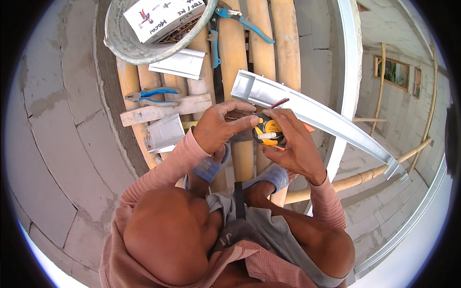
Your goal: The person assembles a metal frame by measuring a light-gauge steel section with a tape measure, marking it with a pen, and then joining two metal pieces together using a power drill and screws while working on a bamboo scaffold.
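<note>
A yellow and black tape measure point(273, 126) is gripped in my right hand point(298, 139), above the bamboo platform and between my feet. A slim red and dark stick point(279, 102) pokes out by those fingers, and a small white piece point(267, 136) lies across the case. My left hand point(220, 126) is closed at the case's left side, thumb and forefinger pinching at the tape measure; exactly what lies between them is hidden. A short yellow strip point(190, 124) shows left of that wrist. Just beyond my hands, a long silvery metal channel point(307, 111) slants off to the right.
Blue-handled pliers point(152, 96) rest by a wooden batten point(165, 109). Cut metal pieces point(163, 133) lie nearby. Blue-handled snips point(240, 21) lie beside a bucket point(113, 41) containing a white box point(161, 19) and screws. Bamboo poles point(355, 181) and a lower area show at right; a block wall point(72, 139) stands left.
</note>
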The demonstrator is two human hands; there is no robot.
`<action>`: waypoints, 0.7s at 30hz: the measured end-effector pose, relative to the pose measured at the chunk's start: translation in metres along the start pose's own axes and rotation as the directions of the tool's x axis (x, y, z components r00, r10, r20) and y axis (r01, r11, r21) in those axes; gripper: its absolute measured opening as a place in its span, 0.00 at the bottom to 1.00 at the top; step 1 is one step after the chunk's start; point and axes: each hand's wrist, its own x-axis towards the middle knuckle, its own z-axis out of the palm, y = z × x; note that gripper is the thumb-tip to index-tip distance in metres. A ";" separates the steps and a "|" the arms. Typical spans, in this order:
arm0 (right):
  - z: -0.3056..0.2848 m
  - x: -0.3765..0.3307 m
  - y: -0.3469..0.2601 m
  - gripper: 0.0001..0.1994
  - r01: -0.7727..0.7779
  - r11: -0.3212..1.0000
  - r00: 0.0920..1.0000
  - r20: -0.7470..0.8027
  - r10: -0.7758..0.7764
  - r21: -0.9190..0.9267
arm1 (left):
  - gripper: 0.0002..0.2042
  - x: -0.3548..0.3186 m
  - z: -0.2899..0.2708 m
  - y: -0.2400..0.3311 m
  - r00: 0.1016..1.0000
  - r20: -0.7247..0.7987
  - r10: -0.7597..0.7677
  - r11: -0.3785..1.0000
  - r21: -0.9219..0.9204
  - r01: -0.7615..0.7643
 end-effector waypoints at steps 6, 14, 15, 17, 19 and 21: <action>0.002 -0.001 -0.001 0.34 -0.013 0.998 1.000 0.015 0.012 0.059 | 0.23 -0.013 -0.005 0.011 0.996 0.003 -0.094 0.996 0.012 0.094; -0.002 -0.014 0.004 0.35 0.044 0.997 0.998 0.055 -0.041 -0.058 | 0.14 -0.019 -0.014 0.005 0.961 0.105 -0.255 0.961 0.139 0.240; -0.006 -0.016 0.006 0.35 0.045 0.997 0.998 0.050 -0.042 -0.058 | 0.14 -0.019 -0.017 0.003 0.962 0.101 -0.254 0.962 0.133 0.240; -0.021 -0.022 0.018 0.35 -0.024 0.997 1.000 -0.017 0.023 -0.071 | 0.15 -0.012 -0.026 0.000 0.999 0.023 0.024 0.989 0.144 -0.027; -0.037 -0.026 0.029 0.34 -0.160 0.983 0.979 -0.142 0.146 -0.092 | 0.15 0.006 -0.038 0.015 0.994 -0.051 0.100 0.984 0.152 -0.091; -0.056 -0.026 0.044 0.33 -0.278 0.954 0.939 -0.240 0.246 -0.111 | 0.16 0.035 -0.048 0.017 0.978 -0.118 0.171 0.976 0.155 -0.152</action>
